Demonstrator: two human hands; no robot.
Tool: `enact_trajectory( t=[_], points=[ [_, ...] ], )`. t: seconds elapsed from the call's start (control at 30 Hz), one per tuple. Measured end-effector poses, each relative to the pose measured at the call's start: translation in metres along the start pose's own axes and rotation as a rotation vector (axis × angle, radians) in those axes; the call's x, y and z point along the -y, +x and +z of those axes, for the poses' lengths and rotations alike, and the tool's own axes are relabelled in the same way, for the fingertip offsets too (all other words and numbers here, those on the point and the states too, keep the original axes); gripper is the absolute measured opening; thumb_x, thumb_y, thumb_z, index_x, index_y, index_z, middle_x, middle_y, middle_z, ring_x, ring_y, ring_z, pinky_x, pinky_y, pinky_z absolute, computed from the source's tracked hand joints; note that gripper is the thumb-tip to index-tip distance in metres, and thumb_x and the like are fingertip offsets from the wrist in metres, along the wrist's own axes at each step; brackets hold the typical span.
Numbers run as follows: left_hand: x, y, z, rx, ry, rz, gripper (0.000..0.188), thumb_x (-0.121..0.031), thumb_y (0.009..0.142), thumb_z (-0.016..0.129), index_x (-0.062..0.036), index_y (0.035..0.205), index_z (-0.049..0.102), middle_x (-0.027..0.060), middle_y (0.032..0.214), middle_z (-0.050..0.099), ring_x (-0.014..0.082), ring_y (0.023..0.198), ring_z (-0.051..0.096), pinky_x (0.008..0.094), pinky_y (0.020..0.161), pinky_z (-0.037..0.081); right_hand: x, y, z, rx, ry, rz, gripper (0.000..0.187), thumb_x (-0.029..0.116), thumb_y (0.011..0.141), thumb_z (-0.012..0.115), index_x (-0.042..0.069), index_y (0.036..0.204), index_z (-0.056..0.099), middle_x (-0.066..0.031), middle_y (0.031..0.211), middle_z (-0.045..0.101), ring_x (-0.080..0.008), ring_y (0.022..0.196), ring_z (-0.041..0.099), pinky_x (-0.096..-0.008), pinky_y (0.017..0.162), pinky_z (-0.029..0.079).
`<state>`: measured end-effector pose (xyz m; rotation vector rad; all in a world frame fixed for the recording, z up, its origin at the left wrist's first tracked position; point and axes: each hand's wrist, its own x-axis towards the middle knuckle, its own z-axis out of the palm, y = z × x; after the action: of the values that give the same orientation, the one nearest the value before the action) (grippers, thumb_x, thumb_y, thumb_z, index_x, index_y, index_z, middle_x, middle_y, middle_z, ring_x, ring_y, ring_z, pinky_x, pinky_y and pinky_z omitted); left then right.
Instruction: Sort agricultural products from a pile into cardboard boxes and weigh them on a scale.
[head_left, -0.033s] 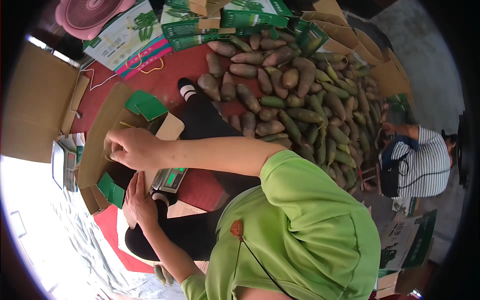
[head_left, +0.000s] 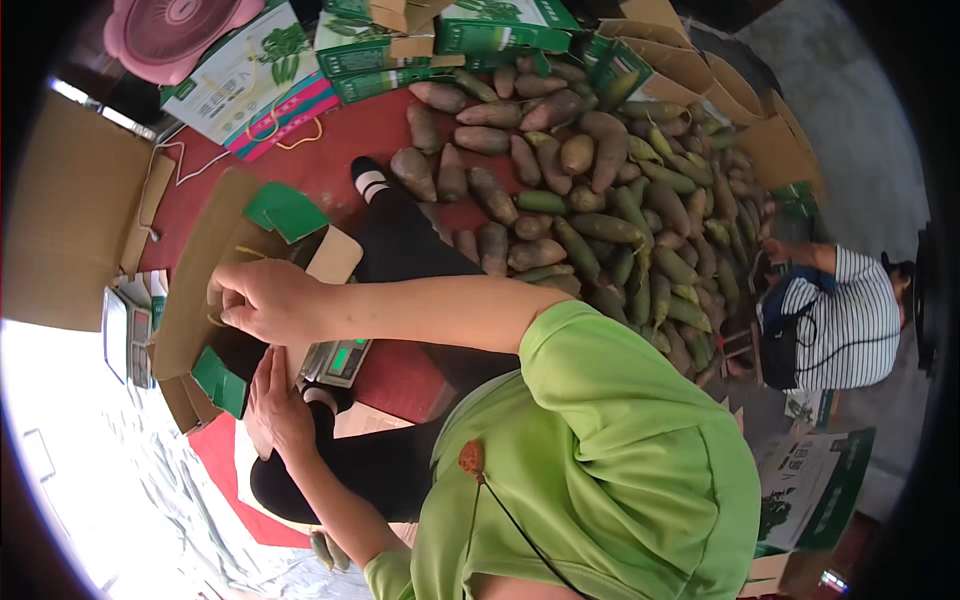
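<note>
Item: flat brown cardboard carton point(head_left: 205, 290) with green flaps, on the red floor mat beside your knee; your left hand point(head_left: 280, 405) lies flat on its lower edge, fingers together and extended, your right hand point(head_left: 262, 298) pinches a thin yellow band at its rim. Light, stiff, creases easily, I judge; hold it by the folded edges. Beyond: digital scale point(head_left: 338, 360), heaped brown-green tubers point(head_left: 590, 190).

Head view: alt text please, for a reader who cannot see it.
A person in a green shirt works both hands on a brown cardboard box with green flaps: right hand on top, left hand below. A heap of long tubers covers the red floor beyond.
</note>
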<state>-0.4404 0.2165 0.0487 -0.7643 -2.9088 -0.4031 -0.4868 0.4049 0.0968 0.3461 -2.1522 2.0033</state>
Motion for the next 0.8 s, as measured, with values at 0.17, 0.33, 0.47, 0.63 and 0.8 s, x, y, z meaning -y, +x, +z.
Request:
enact_trajectory(
  t=[0.17,0.33,0.47,0.63,0.8],
  points=[
    [0.002,0.0,0.002,0.012,0.014,0.038,0.05,0.005,0.076,0.049,-0.0101,0.123,0.056,0.0118,0.117,0.059,0.0322,0.105,0.056,0.0409,0.089,0.045,0.003,-0.029,-0.044,-0.131,0.069,-0.036,0.015,0.005,0.082,0.058,0.002,0.096,0.058,-0.0077,0.082,0.062,-0.0148,0.075,0.06,-0.0284,0.066,0.047],
    [0.002,-0.001,0.004,0.042,-0.025,-0.03,0.05,0.002,0.075,0.052,-0.0113,0.123,0.056,0.0091,0.119,0.058,0.0301,0.109,0.053,0.0411,0.094,0.04,-0.026,-0.068,-0.111,-0.39,0.086,0.03,0.013,0.005,0.084,0.058,0.001,0.097,0.059,-0.0031,0.086,0.061,-0.0075,0.079,0.057,-0.0242,0.07,0.047],
    [0.001,-0.002,0.005,0.035,-0.016,-0.026,0.051,0.002,0.074,0.053,-0.0112,0.123,0.057,0.0093,0.119,0.058,0.0301,0.109,0.054,0.041,0.094,0.04,-0.074,-0.118,-0.182,-0.587,-0.193,0.231,0.016,0.005,0.084,0.058,0.0,0.099,0.06,-0.0044,0.09,0.062,-0.0091,0.083,0.058,-0.0238,0.074,0.047],
    [0.0,-0.001,0.007,0.028,-0.007,-0.015,0.049,0.002,0.076,0.052,-0.0106,0.123,0.057,0.0095,0.118,0.058,0.0302,0.108,0.054,0.0412,0.094,0.04,-0.15,-0.235,-0.278,-0.969,-0.676,0.491,0.025,0.011,0.075,0.064,0.002,0.098,0.063,-0.0181,0.101,0.061,-0.0338,0.096,0.058,-0.039,0.084,0.047],
    [0.004,-0.003,0.01,0.011,-0.006,-0.013,0.047,0.001,0.078,0.051,-0.0112,0.123,0.057,0.0093,0.118,0.059,0.0301,0.107,0.055,0.0412,0.093,0.041,-0.169,-0.347,-0.328,-1.481,-0.813,1.001,0.042,0.01,0.074,0.061,0.001,0.114,0.054,-0.0236,0.104,0.058,-0.0396,0.103,0.054,-0.0424,0.092,0.043]
  ],
)
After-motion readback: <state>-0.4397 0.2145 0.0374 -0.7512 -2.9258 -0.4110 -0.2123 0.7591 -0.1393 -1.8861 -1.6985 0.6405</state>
